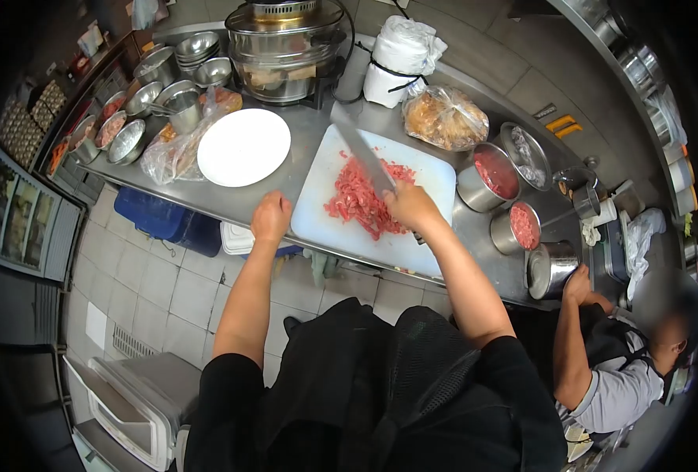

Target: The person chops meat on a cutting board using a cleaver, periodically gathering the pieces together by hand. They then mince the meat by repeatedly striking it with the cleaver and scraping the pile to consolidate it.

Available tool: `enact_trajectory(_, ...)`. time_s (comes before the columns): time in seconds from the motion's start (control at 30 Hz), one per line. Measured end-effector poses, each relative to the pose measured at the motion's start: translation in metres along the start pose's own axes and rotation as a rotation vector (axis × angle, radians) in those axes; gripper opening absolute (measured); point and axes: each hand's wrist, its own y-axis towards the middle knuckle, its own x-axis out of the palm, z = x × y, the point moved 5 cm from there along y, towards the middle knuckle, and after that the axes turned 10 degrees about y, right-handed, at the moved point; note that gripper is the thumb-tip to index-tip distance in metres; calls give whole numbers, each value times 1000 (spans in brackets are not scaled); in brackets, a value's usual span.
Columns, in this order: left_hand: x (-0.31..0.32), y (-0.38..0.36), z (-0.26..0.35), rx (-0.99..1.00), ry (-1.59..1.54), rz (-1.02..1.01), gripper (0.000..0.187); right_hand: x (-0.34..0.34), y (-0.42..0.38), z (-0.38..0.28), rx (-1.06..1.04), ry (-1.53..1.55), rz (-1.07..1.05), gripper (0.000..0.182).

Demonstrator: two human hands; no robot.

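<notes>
My right hand grips a broad-bladed knife, its blade angled up and to the left over the board. Under the blade lies a heap of chopped raw red meat, with small bits scattered around it. The meat rests on a white cutting board at the counter's front edge. Closed in a fist, my left hand is just left of the board, by the counter edge, with nothing seen in it. Beyond that hand is a white oval plate.
On the right stand metal pots of red meat and a bagged food item. A co-worker touches a metal pot. Metal bowls and a large steamer stand at the left and back.
</notes>
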Motion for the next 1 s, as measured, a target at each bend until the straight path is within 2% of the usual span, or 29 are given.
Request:
enact_trajectory(0.07, -1, 0, -1, 7, 4, 3, 13, 4, -9, -2, -35, 26, 31, 36)
enact_trajectory(0.13, -1, 0, 2, 31, 1, 6, 13, 48, 2, 39, 121, -76, -127, 36)
enact_trajectory(0.17, -2, 0, 2, 43, 2, 20, 13, 51, 8, 49, 43, -99, -121, 36)
enact_trajectory(0.27, -3, 0, 2, 42, 8, 16, 13, 16, 1, 21, 87, -57, -203, 36)
enact_trajectory(0.33, 2, -1, -1, 17, 6, -4, 13, 4, -13, 7, 53, 5, -165, 36)
enact_trajectory(0.4, 3, 0, -3, 47, 13, 61, 14, -1, -20, 3, -35, 145, 39, 34)
enact_trajectory(0.43, 1, 0, -3, 51, 13, 62, 14, 19, -17, 12, 70, 170, -32, 34)
enact_trajectory(0.47, 1, -1, -1, 56, 11, 46, 13, 25, -15, 19, 71, 172, -25, 34)
enact_trajectory(0.53, -1, 5, 1, 62, 8, 46, 13, 35, -11, 25, 150, 23, -225, 34)
enact_trajectory(0.6, 0, 0, -1, 71, -10, 64, 13, 25, -7, 24, 72, -36, -237, 35)
enact_trajectory(0.7, 1, -1, -1, 16, 24, 41, 14, -7, -24, -1, 66, 134, -93, 37)
enact_trajectory(0.73, 0, -1, -3, 12, 28, 42, 14, 5, -20, 8, 62, 134, -97, 37)
enact_trajectory(0.8, -1, 1, 1, 58, 12, 50, 14, 40, -13, 34, 191, 1, -275, 39)
enact_trajectory(1.0, -4, -3, 3, 37, 9, 43, 15, 6, -16, 22, 52, 76, -161, 38)
